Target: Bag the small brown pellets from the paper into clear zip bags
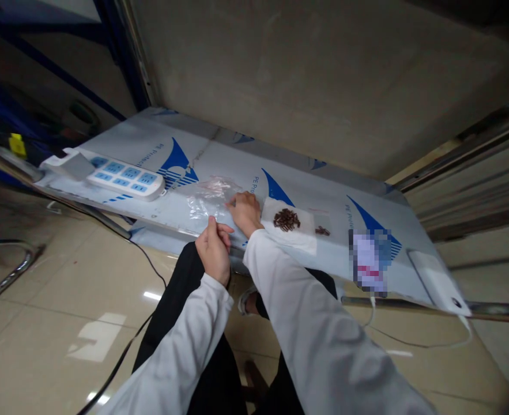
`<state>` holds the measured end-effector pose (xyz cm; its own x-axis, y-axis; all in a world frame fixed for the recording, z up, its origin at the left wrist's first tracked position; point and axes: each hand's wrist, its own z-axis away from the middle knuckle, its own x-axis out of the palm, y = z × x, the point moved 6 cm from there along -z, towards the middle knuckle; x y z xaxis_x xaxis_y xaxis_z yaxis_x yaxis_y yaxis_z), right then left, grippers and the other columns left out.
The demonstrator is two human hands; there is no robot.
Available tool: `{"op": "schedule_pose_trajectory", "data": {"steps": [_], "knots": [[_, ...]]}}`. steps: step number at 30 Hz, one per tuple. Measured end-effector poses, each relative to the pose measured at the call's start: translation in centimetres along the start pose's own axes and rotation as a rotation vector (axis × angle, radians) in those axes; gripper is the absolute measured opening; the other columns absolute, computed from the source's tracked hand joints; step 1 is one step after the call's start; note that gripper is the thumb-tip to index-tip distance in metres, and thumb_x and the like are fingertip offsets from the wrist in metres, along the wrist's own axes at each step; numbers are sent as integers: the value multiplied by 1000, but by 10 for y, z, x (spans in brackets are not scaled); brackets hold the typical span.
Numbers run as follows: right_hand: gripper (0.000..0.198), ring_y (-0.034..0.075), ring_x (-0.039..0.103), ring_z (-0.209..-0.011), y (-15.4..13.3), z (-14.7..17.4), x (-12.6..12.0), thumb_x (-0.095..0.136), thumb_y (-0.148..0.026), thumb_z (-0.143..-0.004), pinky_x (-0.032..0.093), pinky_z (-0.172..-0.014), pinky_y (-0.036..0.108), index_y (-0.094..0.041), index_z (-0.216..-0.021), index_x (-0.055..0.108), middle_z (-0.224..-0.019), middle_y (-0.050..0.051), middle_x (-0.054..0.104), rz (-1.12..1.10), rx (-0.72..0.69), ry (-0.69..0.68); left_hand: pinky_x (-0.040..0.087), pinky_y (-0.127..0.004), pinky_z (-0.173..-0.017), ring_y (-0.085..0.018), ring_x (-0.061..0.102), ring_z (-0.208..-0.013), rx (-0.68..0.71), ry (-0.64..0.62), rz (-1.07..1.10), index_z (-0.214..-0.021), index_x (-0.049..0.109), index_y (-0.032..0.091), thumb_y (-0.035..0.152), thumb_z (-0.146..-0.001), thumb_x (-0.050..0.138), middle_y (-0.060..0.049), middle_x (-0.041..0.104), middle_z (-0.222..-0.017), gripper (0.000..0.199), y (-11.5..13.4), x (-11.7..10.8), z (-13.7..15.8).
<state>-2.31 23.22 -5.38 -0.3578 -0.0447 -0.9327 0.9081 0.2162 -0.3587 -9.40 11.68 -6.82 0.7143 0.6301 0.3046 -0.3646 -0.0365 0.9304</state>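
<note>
I see my left hand (213,249) at the near edge of the film-covered white counter (237,158), fingers pinched on the crinkled clear plastic bag (211,196). My right hand (245,211) rests on the bag's right edge. At 3 o'clock from that hand lies a square white paper sheet (295,230) carrying a pile of small brown screws (286,219); a smaller brown cluster (322,231) sits just beyond. A white power strip with blue sockets (124,177) lies at 10 o'clock.

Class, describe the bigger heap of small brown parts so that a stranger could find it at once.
Start at the long white table with blue swoosh logos. Beside the person's right hand lies a white sheet; the bigger heap sits on it. A smaller cluster lies farther from the hand, with far fewer pieces.
</note>
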Motion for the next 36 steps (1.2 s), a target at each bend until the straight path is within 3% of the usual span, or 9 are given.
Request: {"op": "schedule_pose_trajectory", "data": {"steps": [4, 7, 11, 14, 18, 21, 24, 31, 36], "knots": [[17, 23, 63, -92, 10, -7, 3, 52, -23, -86, 46, -80, 33, -19, -89, 68, -94, 9, 70, -82, 122, -56, 22, -19, -34, -5, 32, -31, -35, -7, 24, -54, 58, 15, 49, -85, 47, 6, 39, -37, 47, -2, 1, -5], [17, 21, 63, -89, 14, -5, -2, 51, -25, -87, 45, -80, 32, -19, -92, 67, -92, 8, 70, -106, 128, -6, 22, -19, -34, -5, 33, -32, -13, 0, 21, -55, 59, 14, 50, -84, 47, 6, 41, -38, 47, -1, 2, -12], [24, 21, 57, -97, -8, -2, -9, 53, -31, -89, 42, -88, 32, -17, -107, 62, -101, 8, 65, -107, -75, 154, 25, -19, -35, -5, 35, -33, 30, 97, 17, -57, 60, 14, 48, -84, 47, 5, 44, -40, 45, 2, -7, -21], [27, 22, 51, -103, -35, -8, -2, 57, -30, -88, 41, -90, 34, -21, -113, 62, -108, 9, 59, -69, -266, 145, 26, -19, -36, -5, 35, -33, 27, 134, 47, -56, 59, 14, 46, -85, 46, 5, 43, -39, 45, 2, -11, -21], [13, 25, 49, -103, -45, -26, 10, 61, -24, -85, 41, -88, 35, -18, -92, 70, -105, 11, 59, -32, -247, 61, 25, -19, -36, -5, 34, -33, 18, 131, 63, -56, 58, 14, 47, -85, 46, 6, 42, -39, 45, 0, -11, -19], [12, 24, 51, -100, -39, -26, -5, 60, -24, -85, 41, -89, 35, -18, -85, 71, -101, 9, 61, -116, -217, 173, 25, -19, -36, -5, 34, -34, 26, 127, 40, -56, 58, 14, 47, -87, 44, 6, 41, -40, 47, 0, -12, -20], [10, 21, 56, -95, -29, -2, -34, 61, -22, -84, 41, -90, 33, -17, -82, 69, -97, 8, 65, -233, -246, 311, 29, -18, -40, -5, 38, -40, 153, 104, -50, -62, 59, 14, 47, -87, 47, 5, 43, -47, 43, 8, -11, -21], [9, 17, 63, -84, 1, 105, -78, 59, -19, -85, 48, -79, 28, -18, -83, 68, -87, 4, 70, -327, -302, 330, 49, -20, -57, -9, 59, -59, 267, -277, -202, -83, 60, 17, 42, -76, 67, 1, 64, -71, 27, 10, 19, 1], [15, 16, 65, -87, 32, 142, -88, 57, -17, -87, 51, -83, 28, -19, -92, 70, -93, 5, 69, -330, -257, 325, 54, -24, -69, -13, 67, -70, 336, -521, -330, -84, 67, 18, 36, -80, 62, -2, 72, -80, 19, 8, 35, 25]]}}
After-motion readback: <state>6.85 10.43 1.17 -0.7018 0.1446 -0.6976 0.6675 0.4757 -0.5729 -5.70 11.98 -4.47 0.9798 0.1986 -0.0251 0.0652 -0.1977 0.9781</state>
